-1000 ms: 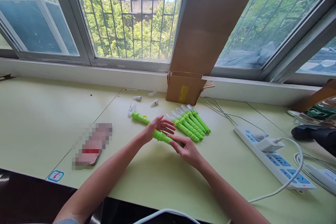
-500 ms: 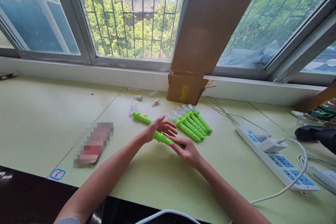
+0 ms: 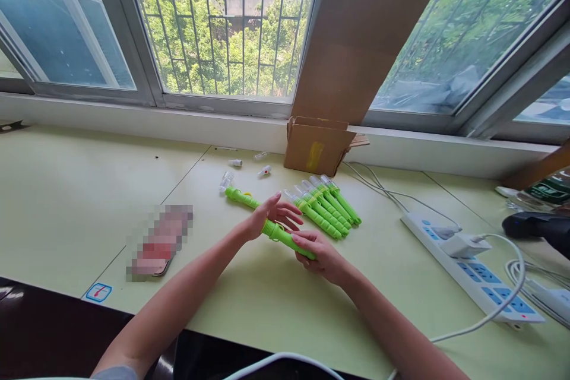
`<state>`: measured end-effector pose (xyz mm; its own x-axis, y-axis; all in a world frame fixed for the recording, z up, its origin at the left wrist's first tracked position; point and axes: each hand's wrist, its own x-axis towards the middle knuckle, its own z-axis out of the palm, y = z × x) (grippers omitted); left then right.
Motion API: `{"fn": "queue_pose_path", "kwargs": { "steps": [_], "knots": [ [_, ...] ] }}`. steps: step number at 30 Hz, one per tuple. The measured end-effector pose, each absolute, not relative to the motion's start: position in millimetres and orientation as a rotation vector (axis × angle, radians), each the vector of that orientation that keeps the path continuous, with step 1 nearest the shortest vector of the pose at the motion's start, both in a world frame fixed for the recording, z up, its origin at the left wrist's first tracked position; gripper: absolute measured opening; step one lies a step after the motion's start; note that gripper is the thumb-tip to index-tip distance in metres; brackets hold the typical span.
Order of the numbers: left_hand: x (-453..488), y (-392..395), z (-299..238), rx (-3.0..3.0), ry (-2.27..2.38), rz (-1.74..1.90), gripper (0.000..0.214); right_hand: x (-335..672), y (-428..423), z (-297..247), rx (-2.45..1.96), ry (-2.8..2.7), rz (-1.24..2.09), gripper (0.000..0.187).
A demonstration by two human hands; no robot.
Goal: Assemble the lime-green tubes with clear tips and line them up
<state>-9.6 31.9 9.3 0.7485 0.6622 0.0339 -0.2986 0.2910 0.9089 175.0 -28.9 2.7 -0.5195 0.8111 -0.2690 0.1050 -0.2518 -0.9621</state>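
Observation:
My right hand (image 3: pixel 321 255) is closed around the lower end of a bright green plastic tube (image 3: pixel 282 236) with a ribbed collar and a small ring on its side. The collar end of this tube meets the palm of my left hand (image 3: pixel 274 214), whose thumb points up and whose fingers are stretched out and apart. Behind the left hand lies another green tube (image 3: pixel 241 196), partly hidden by it, with a clear plastic tip (image 3: pixel 226 181) at its far end. Just right of my hands, several green tubes with clear tips (image 3: pixel 323 214) lie side by side on the table.
Small white pieces (image 3: pixel 264 171) and a clear piece (image 3: pixel 260 155) lie near the back. A cardboard box (image 3: pixel 318 148) stands against the sill. On the left is a blurred phone (image 3: pixel 164 243); on the right, a power strip (image 3: pixel 472 276) with white cables.
My right hand has shifted slightly right along the held tube, and its fingers have curled further around the lower end. My left hand stays nearly in place.

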Motion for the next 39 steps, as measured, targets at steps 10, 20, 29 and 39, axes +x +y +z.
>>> {"fn": "queue_pose_path", "kwargs": {
  "steps": [10, 20, 29, 39],
  "knots": [
    [-9.4, 33.0, 10.1, 1.038, 0.462, 0.788, 0.065, 168.1, -27.0, -10.1, -1.074, -1.719, 1.369, 0.047],
    [-9.8, 36.3, 7.0, 1.002, 0.505, 0.907, 0.062, 167.9, -28.1, -9.1, -1.092, -1.860, 1.068, 0.046],
    [-9.3, 38.2, 2.3, 1.082, 0.574, 0.887, 0.062, 169.6, -31.7, -6.8, -1.035, -1.987, 0.819, 0.040],
    [-11.9, 40.3, 4.7, 0.996, 0.580, 0.918, 0.062, 168.1, -31.7, -8.6, -0.960, -2.060, 0.526, 0.036]
  ]
}}
